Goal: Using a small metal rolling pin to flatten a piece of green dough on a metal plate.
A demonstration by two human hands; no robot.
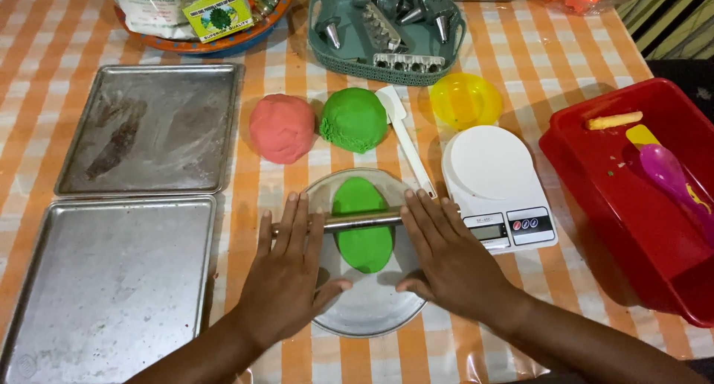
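Both hands lie flat, palms down, on a metal rolling pin (pixel 349 222) that spans a round metal plate (pixel 372 309) near the table's front edge. Left hand (pixel 286 269): fingers extended and slightly spread, resting over the pin's left end, thumb stretched toward the plate's centre; not clasped around anything. Right hand (pixel 446 257): fingers extended and together over the pin's right end, thumb pointing inward; likewise not gripping. Under the pin, a flattened oval of green dough (pixel 363 231) lies on the plate, long axis running front to back.

Behind the plate, toward the table's middle: a pink dough ball (pixel 282 128) and a green dough ball (pixel 353 119), just beside each other. A white spatula (pixel 405 135) lies to their right, then a yellow bowl (pixel 465 100). A white kitchen scale (pixel 497 183) sits just right of the plate, near the right hand. Two metal baking trays (pixel 111 280) occupy the table's left side. A red tub (pixel 632 198) sits at the right edge. A teal basket (pixel 387 64) of metal piping nozzles stands at the back edge.
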